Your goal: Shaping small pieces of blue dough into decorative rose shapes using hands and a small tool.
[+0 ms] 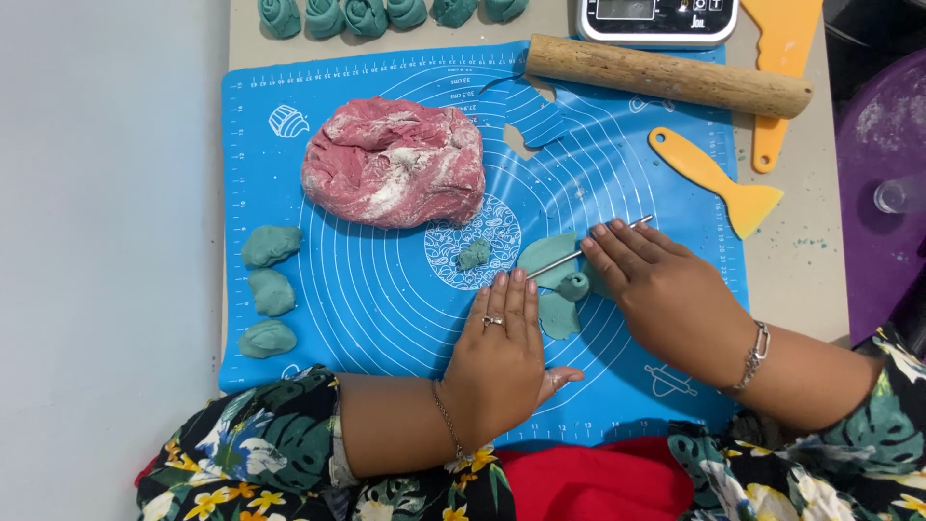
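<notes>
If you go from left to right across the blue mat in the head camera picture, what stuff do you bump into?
Three teal dough lumps → pink dough → left hand → right hand → yellow scraper.
</notes>
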